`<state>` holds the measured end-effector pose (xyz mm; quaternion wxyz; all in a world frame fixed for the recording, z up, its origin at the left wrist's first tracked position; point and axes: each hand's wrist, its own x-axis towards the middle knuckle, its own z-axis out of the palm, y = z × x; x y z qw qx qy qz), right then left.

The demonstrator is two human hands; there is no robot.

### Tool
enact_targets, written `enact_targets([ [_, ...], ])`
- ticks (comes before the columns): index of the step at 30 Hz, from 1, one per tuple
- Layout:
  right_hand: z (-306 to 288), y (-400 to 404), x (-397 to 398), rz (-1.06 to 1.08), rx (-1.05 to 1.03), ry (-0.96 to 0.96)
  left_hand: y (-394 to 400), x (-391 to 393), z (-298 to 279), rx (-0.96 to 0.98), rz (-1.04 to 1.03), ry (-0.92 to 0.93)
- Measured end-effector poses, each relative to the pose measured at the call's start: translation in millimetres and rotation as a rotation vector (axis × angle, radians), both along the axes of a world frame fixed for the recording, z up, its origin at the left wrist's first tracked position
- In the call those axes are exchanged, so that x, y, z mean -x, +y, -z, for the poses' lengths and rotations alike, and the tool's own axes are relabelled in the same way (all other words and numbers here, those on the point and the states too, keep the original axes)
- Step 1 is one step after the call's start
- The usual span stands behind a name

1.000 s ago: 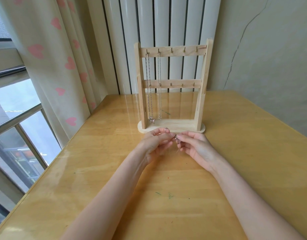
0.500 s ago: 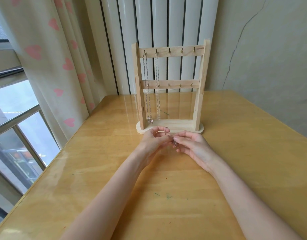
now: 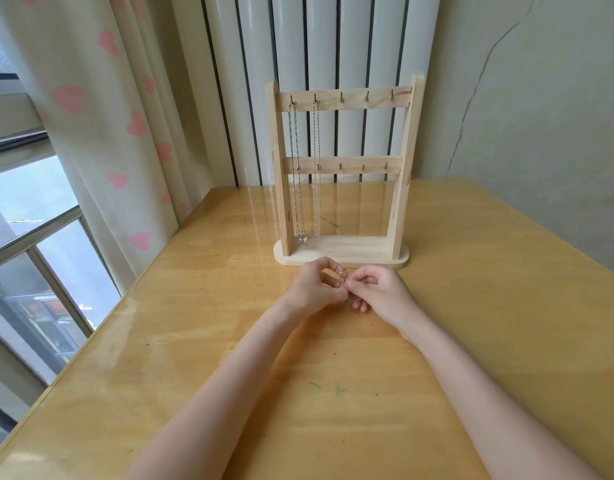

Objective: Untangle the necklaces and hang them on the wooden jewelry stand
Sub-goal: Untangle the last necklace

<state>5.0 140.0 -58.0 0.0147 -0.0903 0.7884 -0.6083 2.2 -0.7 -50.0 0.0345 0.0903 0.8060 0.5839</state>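
Both hands are pinching the last necklace (image 3: 354, 299), a thin metal chain bunched between left hand (image 3: 316, 285) and right hand (image 3: 380, 293), just above the table (image 3: 506, 306) in front of the stand (image 3: 340, 252). Risk: pulling hard is likely tightening the knot or snapping links. Two fine chains (image 3: 303, 168) are hanging straight off small hooks. Stand is pale smooth wood; table glossy.

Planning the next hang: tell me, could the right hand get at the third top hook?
Probably yes: the third top hook is bare, nothing stands before it, though the right hand pinches a necklace.
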Motion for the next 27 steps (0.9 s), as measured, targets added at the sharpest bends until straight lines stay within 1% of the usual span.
enact_targets([
  [1,0.2,-0.6,0.3,-0.001,-0.001,0.010,-1.0,0.0,0.8,0.008,0.015,-0.024],
  [3,-1.5,1.3,0.5,0.019,0.091,0.021,-1.7,-1.1,2.3,-0.002,0.054,-0.077],
  [6,-5.5,7.4,0.8,0.042,0.272,0.018,-4.1,-1.2,2.9,-0.155,0.039,-0.133],
  [8,-4.9,9.9,1.2,0.025,0.345,-0.011,-6.4,-0.3,1.2,-0.246,0.009,-0.146],
  [11,-4.2,10.0,1.7,-0.004,0.391,-0.041,-7.5,1.0,1.1,-0.257,0.036,-0.137],
  [15,-3.7,11.1,3.1,0.021,0.364,-0.013,-5.5,-0.6,1.5,-0.204,0.057,-0.114],
  [20,-4.3,10.7,2.9,0.051,0.194,0.057,-2.7,-2.0,0.6,-0.060,-0.004,-0.025],
  [22,-3.9,9.2,2.5,0.046,0.156,0.064,-2.2,-1.5,0.3,-0.023,-0.006,0.012],
  [24,-2.0,7.8,2.3,0.050,0.140,0.068,-2.7,-0.6,-0.4,0.010,0.003,0.040],
  [27,-1.1,7.0,2.2,0.023,0.184,0.048,-5.3,3.3,0.4,0.036,-0.080,0.072],
])
